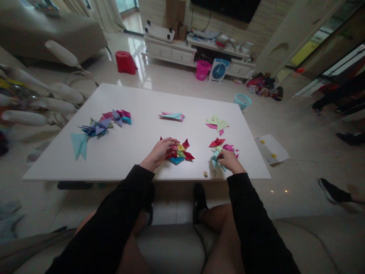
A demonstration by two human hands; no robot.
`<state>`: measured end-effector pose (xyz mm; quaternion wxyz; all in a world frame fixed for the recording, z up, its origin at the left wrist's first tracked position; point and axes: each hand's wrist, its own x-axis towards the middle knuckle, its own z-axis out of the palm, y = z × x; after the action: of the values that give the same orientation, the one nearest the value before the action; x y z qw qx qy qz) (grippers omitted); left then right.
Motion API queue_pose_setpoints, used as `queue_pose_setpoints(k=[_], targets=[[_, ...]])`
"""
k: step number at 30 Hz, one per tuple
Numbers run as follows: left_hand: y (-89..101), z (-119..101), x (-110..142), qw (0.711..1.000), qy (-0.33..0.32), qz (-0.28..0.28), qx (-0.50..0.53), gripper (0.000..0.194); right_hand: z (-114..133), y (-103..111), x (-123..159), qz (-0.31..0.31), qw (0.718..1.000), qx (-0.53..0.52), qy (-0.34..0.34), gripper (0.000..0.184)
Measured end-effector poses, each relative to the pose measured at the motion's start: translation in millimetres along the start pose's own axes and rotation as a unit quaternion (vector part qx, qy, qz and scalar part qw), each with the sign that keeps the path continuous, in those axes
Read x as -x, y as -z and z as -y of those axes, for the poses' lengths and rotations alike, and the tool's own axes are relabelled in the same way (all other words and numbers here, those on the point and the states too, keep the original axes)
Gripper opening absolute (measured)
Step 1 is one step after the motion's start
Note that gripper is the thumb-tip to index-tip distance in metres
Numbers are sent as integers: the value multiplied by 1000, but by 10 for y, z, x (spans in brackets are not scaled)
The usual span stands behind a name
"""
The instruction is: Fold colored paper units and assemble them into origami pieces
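My left hand (164, 149) lies at the left side of a pile of folded paper pieces (181, 153) in red, yellow, green and blue. Its fingers are apart and curve over the pile's edge. At the right, my right hand (228, 160) pinches a light blue folded paper piece (215, 161) with thumb and fingers. Around it lie a red folded piece (217, 142) and magenta folded pieces (229, 147). The fingers hide part of this cluster.
On the white table (137, 144) lie purple and blue folded pieces (99, 126), a flat stack of folded strips (171, 116) and pale green pieces (218, 123). A tiny colourful figure (205, 174) sits near the front edge. Another person's shoe (330, 191) shows at right.
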<state>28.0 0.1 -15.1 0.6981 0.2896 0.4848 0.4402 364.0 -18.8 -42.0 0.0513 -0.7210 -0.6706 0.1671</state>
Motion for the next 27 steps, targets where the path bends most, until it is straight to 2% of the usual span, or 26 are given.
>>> queue_pose_setpoints(k=[8, 12, 19, 27], targets=[[-4, -73, 56, 1000, -4, 2, 2, 14, 15, 10, 4, 31, 999, 36, -26, 13], [-3, -69, 49, 1000, 0, 3, 0, 17, 55, 30, 9, 68, 996, 47, -28, 8], [1, -52, 28, 1000, -2, -2, -4, 15, 79, 81, 37, 93, 992, 71, -40, 11], [11, -31, 17, 1000, -5, 6, 4, 16, 104, 67, 52, 76, 993, 84, -19, 19]])
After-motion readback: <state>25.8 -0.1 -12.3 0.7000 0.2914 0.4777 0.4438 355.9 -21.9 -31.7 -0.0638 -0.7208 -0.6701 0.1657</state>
